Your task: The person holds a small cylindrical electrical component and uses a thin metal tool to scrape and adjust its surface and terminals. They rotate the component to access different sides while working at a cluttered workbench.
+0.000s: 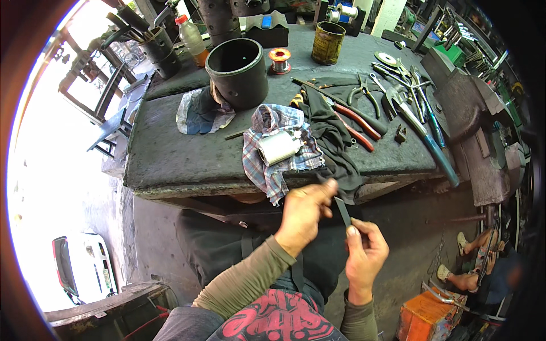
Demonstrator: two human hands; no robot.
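Observation:
My right hand (367, 256) pinches a thin, flat dark strip (343, 211) between thumb and fingers, holding it tilted in front of the bench's near edge. Close to the strip's upper end is my left hand (304, 216), its fingers curled together and slightly blurred; whatever they hold, if anything, is hidden. Beyond my hands, a silvery metal cylinder (280, 148) lies on a plaid cloth (261, 176) at the bench edge. A dark rag (333, 131) lies beside it and hangs over the edge.
On the dark workbench (176, 159) stand a black cylinder (236, 74), a solder spool (279, 61), a yellowish can (328, 42) and a bottle (192, 40). Pliers (363, 95) and several tools lie right, by a vise (475, 131). An orange box (429, 315) stands lower right, near another person's legs (463, 281).

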